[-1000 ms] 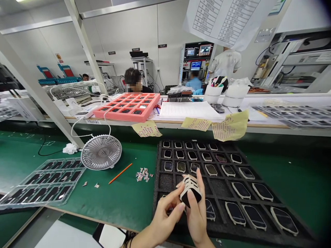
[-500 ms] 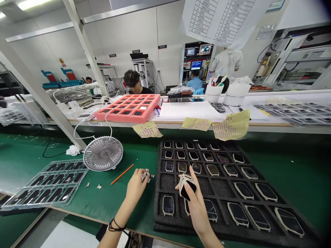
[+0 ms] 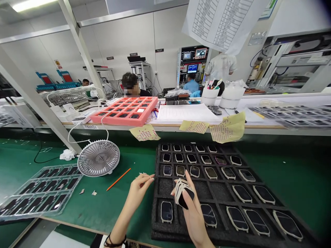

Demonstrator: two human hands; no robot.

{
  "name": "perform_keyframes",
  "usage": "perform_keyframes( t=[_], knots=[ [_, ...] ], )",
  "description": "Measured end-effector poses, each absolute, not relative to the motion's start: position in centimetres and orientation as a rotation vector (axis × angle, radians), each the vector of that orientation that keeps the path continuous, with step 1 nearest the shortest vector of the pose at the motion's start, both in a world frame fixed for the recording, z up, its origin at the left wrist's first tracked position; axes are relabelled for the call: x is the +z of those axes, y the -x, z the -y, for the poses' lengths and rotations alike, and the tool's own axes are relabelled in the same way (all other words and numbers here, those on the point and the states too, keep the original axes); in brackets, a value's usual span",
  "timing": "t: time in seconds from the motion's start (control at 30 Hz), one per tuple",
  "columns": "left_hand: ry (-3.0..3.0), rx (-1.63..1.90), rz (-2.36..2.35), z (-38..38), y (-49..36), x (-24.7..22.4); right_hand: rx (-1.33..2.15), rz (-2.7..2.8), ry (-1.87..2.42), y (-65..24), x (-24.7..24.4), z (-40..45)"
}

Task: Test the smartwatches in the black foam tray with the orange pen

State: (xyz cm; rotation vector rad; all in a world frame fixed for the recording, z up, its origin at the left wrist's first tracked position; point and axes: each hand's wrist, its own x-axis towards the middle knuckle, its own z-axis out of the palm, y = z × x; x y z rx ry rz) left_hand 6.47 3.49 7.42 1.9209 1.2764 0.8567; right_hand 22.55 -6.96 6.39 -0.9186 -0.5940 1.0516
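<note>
My right hand [image 3: 190, 210] grips a fanned stack of beige-rimmed black rounded panels [image 3: 183, 193] firmly, above a black foam tray [image 3: 155, 220]; my left hand [image 3: 137, 196] pinches over the green worktop [image 3: 103, 210], any held scrap too small to tell

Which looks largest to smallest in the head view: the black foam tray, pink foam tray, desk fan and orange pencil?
1. Black foam tray, though it sits nearest the camera
2. Pink foam tray, despite sitting farther away
3. Desk fan
4. Orange pencil
</note>
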Motion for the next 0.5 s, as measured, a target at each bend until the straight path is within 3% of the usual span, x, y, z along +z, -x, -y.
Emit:
perform_keyframes(
  t=[0.2, 0.5],
  knots=[
    [-1.512, 1.066, -0.91, 1.4, -10.3, 12.4, 1.109, 0.534, 0.83, -21.9, 6.1, 6.9],
    [-1.629, 1.164, -0.868, 2.3, -12.0, 12.2, 0.999, 0.573, 0.909, -22.0, 6.1, 7.1]
  ],
)
